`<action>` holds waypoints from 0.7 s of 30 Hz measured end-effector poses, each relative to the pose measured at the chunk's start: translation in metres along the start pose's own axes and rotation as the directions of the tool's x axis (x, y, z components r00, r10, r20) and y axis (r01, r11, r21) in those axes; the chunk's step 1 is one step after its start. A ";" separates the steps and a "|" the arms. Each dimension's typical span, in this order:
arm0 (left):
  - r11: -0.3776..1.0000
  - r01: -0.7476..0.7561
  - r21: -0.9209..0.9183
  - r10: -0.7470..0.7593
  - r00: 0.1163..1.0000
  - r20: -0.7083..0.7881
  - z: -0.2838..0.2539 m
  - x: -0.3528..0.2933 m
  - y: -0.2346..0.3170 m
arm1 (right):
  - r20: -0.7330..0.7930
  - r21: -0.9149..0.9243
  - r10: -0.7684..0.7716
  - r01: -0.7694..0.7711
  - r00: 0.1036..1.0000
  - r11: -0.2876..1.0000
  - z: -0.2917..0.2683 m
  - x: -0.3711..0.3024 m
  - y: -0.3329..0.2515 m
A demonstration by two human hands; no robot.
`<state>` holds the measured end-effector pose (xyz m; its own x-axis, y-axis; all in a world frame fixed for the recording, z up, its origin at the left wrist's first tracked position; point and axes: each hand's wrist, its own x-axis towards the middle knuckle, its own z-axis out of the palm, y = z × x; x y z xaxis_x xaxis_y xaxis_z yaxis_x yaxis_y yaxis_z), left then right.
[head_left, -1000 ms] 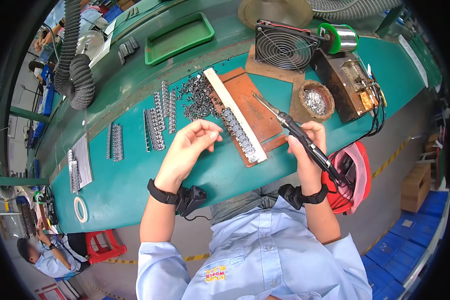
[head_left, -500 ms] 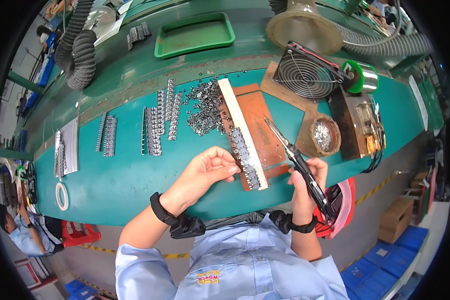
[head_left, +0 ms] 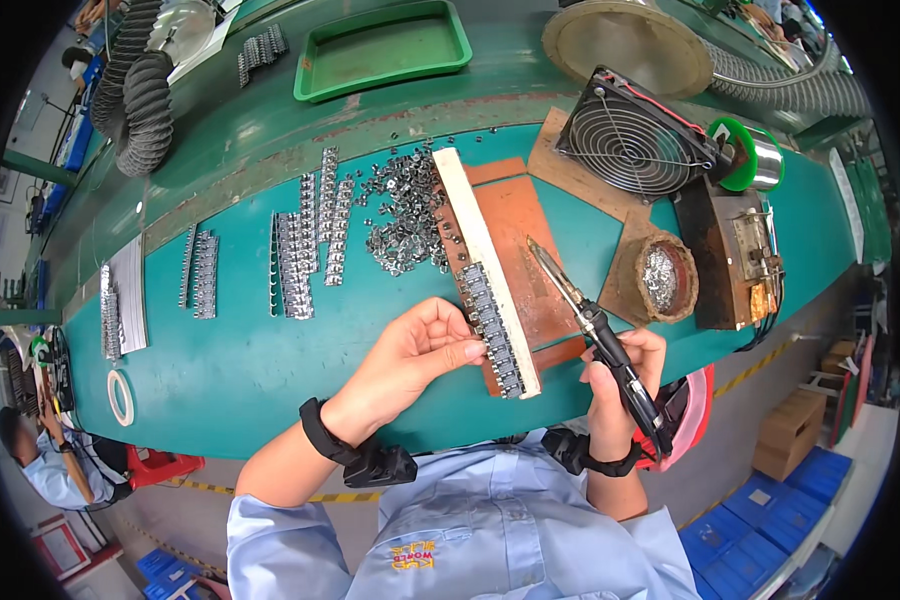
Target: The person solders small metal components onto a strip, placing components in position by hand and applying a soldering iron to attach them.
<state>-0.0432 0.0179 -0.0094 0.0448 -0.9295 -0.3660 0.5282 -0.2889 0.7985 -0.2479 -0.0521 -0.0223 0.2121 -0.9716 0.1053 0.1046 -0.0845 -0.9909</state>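
Note:
My right hand [head_left: 618,375] is wrapped round the black handle of a soldering iron [head_left: 600,335], whose metal tip points up and left over a reddish-brown board [head_left: 525,235]. My left hand [head_left: 415,350] has thumb and fingers pressed together at the left edge of a row of small dark electronic parts [head_left: 488,325]. Whether something small sits in that pinch is hidden. The row lies along a pale wooden strip [head_left: 470,215] fixed to the board. A heap of small metal pieces [head_left: 405,215] lies just beyond, on the left side of the strip.
Finished-looking rows of parts [head_left: 292,265] lie on the green mat at left, near a tape ring [head_left: 120,397]. A black fan [head_left: 630,135], a solder spool [head_left: 755,158], a round pot [head_left: 662,277] and a worn metal box [head_left: 720,250] stand right. A green tray [head_left: 380,55] lies far back.
My left fingertips have come slightly right, against the row of parts. The soldering iron stays in my right hand, held much the same way. The whole view has shifted a little.

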 end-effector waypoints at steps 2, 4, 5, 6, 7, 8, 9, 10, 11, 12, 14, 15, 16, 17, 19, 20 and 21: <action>1.000 0.006 -0.002 -0.006 1.000 0.008 -0.001 0.000 0.001 | 0.015 0.007 0.020 -0.020 1.000 1.000 0.000 0.000 -0.002; 1.000 0.010 0.001 -0.010 1.000 0.009 -0.001 0.000 0.002 | 0.048 0.027 0.020 -0.021 0.999 0.999 -0.004 -0.001 -0.001; 1.000 0.011 0.004 -0.011 1.000 0.009 -0.001 0.000 0.002 | 0.082 0.047 0.018 -0.022 0.996 0.999 -0.007 -0.001 -0.002; 1.000 0.012 0.008 -0.012 1.000 0.009 -0.001 0.000 0.003 | 0.117 0.068 0.014 -0.022 0.993 0.997 -0.008 -0.001 -0.001; 1.000 0.013 0.009 -0.013 1.000 0.009 -0.002 0.000 0.003 | 0.116 0.069 0.014 -0.022 0.993 0.997 -0.007 -0.001 -0.001; 1.000 0.021 0.006 -0.021 1.000 0.022 -0.003 0.000 0.003 | 0.094 0.048 0.014 -0.019 0.995 0.999 -0.005 -0.002 -0.002; 1.000 0.028 0.002 -0.028 0.999 0.034 -0.003 0.000 0.004 | 0.072 0.028 0.014 -0.016 0.997 0.999 -0.003 -0.002 -0.002; 0.999 0.035 -0.001 -0.035 0.998 0.046 -0.004 0.000 0.004 | 0.050 0.007 0.014 -0.014 0.999 1.000 -0.003 -0.002 -0.002; 0.999 0.036 0.000 -0.036 0.998 0.045 -0.004 0.000 0.004 | 0.050 0.009 0.015 -0.015 0.999 1.000 -0.003 -0.002 -0.002; 0.999 0.037 -0.005 -0.037 0.998 0.044 -0.004 0.000 0.004 | 0.053 0.007 0.015 -0.016 0.998 1.000 -0.003 -0.002 -0.002; 0.999 0.039 -0.016 -0.039 0.998 0.041 -0.004 0.000 0.005 | 0.060 0.005 0.017 -0.017 0.998 1.000 -0.004 -0.003 -0.001; 0.999 0.040 -0.015 -0.039 0.998 0.040 -0.004 0.000 0.005 | 0.060 0.006 0.018 -0.018 0.998 1.000 -0.004 -0.003 -0.001; 0.999 0.037 -0.016 -0.037 0.999 0.027 -0.002 0.000 0.006 | 0.058 0.008 0.016 -0.016 0.998 1.000 -0.004 -0.003 -0.001; 0.999 0.034 -0.017 -0.034 0.999 0.014 -0.001 0.000 0.006 | 0.056 0.010 0.014 -0.014 0.998 1.000 -0.004 -0.003 -0.001; 0.999 0.031 -0.018 -0.031 1.000 0.000 -0.002 0.001 0.007 | 0.054 0.013 0.013 -0.014 0.998 1.000 -0.004 -0.003 -0.001; 0.999 0.035 -0.007 -0.035 0.999 0.017 -0.003 0.001 0.007 | 0.056 0.011 0.011 -0.011 0.998 1.000 -0.004 -0.003 -0.001; 0.999 0.039 0.003 -0.039 0.999 0.034 -0.004 0.001 0.006 | 0.059 0.009 0.009 -0.009 0.998 1.000 -0.005 -0.003 0.000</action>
<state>-0.0362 0.0161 -0.0068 -0.0045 -0.9246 -0.3808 0.5272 -0.3258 0.7848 -0.2533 -0.0498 -0.0226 0.2699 -0.9575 0.1015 0.1116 -0.0736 -0.9910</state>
